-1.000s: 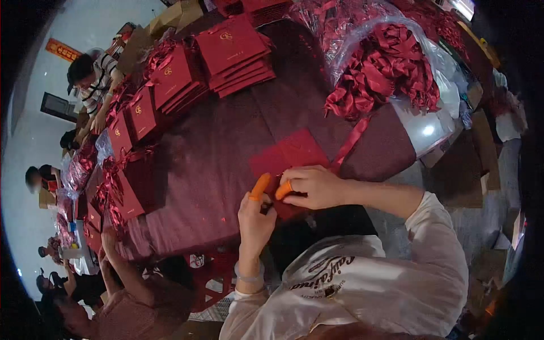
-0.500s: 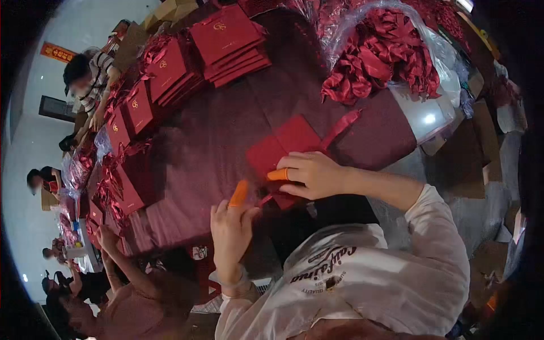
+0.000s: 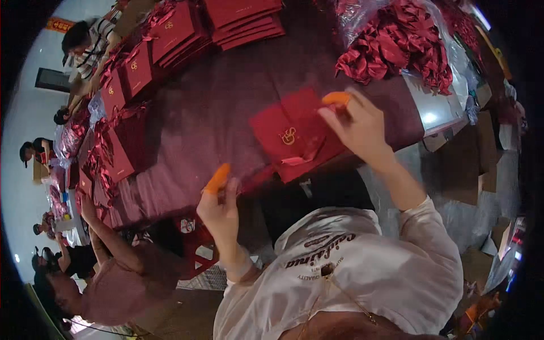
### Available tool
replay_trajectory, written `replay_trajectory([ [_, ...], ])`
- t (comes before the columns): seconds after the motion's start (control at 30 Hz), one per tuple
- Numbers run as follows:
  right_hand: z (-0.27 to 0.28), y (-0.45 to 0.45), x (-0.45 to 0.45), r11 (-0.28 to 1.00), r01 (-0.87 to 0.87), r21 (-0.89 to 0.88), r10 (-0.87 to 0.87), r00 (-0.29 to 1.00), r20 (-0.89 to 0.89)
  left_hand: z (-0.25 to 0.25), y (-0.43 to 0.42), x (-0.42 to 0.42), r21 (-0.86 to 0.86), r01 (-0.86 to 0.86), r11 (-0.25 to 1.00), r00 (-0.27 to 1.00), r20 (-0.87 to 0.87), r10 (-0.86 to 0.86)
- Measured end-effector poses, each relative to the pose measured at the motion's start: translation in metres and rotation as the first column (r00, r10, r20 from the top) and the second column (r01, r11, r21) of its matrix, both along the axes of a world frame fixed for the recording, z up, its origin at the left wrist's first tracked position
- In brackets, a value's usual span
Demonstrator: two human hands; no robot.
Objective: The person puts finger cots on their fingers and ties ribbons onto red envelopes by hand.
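Note:
A red bag with a gold logo [image 3: 288,136] lies on the dark red cloth [image 3: 209,113] in front of me, a red ribbon [image 3: 303,157] across its lower part. My right hand [image 3: 357,122] is raised at the bag's right upper edge, thumb and fingers apart, an orange finger cot on one finger; nothing shows between them. My left hand [image 3: 220,207] is left of the bag by the table's front edge, away from it, with thumb and orange-capped index finger spread and nothing held.
Stacked red bags [image 3: 249,22] stand at the back. A plastic bag of red ribbons [image 3: 396,48] is at back right. More red bags [image 3: 122,150] line the left, where a co-worker's arm [image 3: 110,238] reaches in. Cardboard [image 3: 453,164] is at right.
The red bag now shows its gold logo, with the ribbon across its lower part. My right hand has moved up and right; my left hand has moved slightly left. The view has shifted.

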State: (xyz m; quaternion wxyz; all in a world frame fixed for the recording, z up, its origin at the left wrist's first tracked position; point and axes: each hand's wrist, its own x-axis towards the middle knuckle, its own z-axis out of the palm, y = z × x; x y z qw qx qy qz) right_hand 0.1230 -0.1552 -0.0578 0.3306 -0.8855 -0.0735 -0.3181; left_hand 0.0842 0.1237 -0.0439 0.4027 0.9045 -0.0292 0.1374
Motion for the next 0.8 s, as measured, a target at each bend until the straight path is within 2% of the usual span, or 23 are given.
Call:
replay_trajectory([
  [0.03, 0.001, -0.008, 0.001, 0.991, 0.133, -0.019, -0.134, 0.985, -0.105, -0.009, -0.011, 0.008, -0.129, 0.069, 0.989, 0.994, 0.091, -0.057],
  [0.07, 0.002, -0.014, 0.004, 0.97, 0.203, -0.136, -0.232, 0.937, -0.26, -0.015, -0.021, 0.015, -0.167, 0.047, 0.985, 0.997, 0.069, -0.036],
  [0.1, -0.002, -0.015, 0.008, 0.973, 0.183, -0.137, -0.214, 0.941, -0.263, -0.02, -0.032, 0.022, -0.203, 0.028, 0.979, 0.999, 0.048, -0.018],
  [0.17, -0.014, -0.015, 0.015, 0.911, 0.216, -0.352, -0.323, 0.903, -0.283, -0.033, -0.056, 0.039, -0.168, 0.085, 0.982, 0.99, 0.128, -0.064],
  [0.23, -0.022, -0.019, 0.017, 0.934, 0.152, -0.322, -0.235, 0.942, -0.238, -0.029, -0.065, 0.046, 0.19, 0.105, 0.976, 0.991, 0.064, -0.119],
  [0.27, -0.024, -0.021, 0.017, 0.932, 0.153, -0.33, -0.249, 0.929, -0.273, -0.028, -0.069, 0.047, 0.056, 0.085, 0.995, 0.995, -0.049, -0.082],
  [0.3, -0.025, -0.022, 0.019, 0.928, 0.154, -0.34, -0.264, 0.914, -0.307, -0.029, -0.071, 0.048, 0.05, 0.071, 0.996, 0.996, -0.05, -0.069],
  [0.33, -0.025, -0.022, 0.019, 0.928, 0.141, -0.345, -0.255, 0.916, -0.31, -0.03, -0.072, 0.047, -0.049, 0.057, 0.997, 0.996, -0.07, -0.06],
  [0.37, -0.025, -0.021, 0.018, 0.996, 0.077, -0.035, -0.084, 0.937, -0.34, -0.032, -0.073, 0.046, -0.146, 0.043, 0.988, 0.994, -0.091, -0.057],
  [0.4, -0.025, -0.021, 0.019, 0.96, 0.006, 0.278, 0.085, 0.945, -0.315, -0.036, -0.073, 0.044, -0.148, 0.037, 0.988, 0.994, -0.093, -0.052],
  [0.43, -0.02, -0.015, 0.019, 0.703, -0.046, 0.71, 0.219, 0.963, -0.155, -0.041, -0.074, 0.044, -0.258, 0.053, 0.965, 0.997, -0.036, -0.065],
  [0.47, -0.014, -0.009, 0.018, 0.265, -0.116, 0.957, 0.258, 0.965, 0.045, -0.045, -0.074, 0.042, -0.361, 0.074, 0.93, 0.997, 0.018, -0.072],
  [0.5, -0.009, -0.014, 0.018, -0.034, -0.255, 0.966, 0.273, 0.928, 0.254, -0.049, -0.074, 0.041, -0.358, 0.068, 0.931, 0.998, 0.01, -0.069],
  [0.57, -0.008, -0.032, 0.021, -0.368, -0.274, 0.888, 0.392, 0.821, 0.416, -0.05, -0.075, 0.041, -0.521, 0.055, 0.851, 0.996, -0.032, -0.084],
  [0.6, -0.011, -0.032, 0.023, -0.431, -0.232, 0.872, 0.371, 0.835, 0.406, -0.049, -0.074, 0.04, -0.521, 0.056, 0.852, 0.996, -0.034, -0.086],
  [0.67, -0.012, -0.022, 0.026, -0.404, -0.226, 0.886, 0.405, 0.825, 0.395, -0.048, -0.073, 0.04, -0.633, 0.053, 0.772, 0.991, -0.062, -0.119],
  [0.7, -0.013, -0.017, 0.027, -0.379, -0.216, 0.9, 0.441, 0.813, 0.381, -0.046, -0.071, 0.04, -0.635, 0.051, 0.771, 0.991, -0.062, -0.116],
  [0.73, -0.012, -0.011, 0.027, -0.207, -0.207, 0.956, 0.462, 0.841, 0.282, -0.044, -0.069, 0.042, -0.683, 0.027, 0.73, 0.984, -0.109, -0.138],
  [0.8, 0.0, 0.008, 0.023, 0.251, -0.122, 0.96, 0.522, 0.852, -0.029, -0.042, -0.066, 0.041, -0.725, -0.01, 0.689, 0.974, -0.162, -0.157],
])
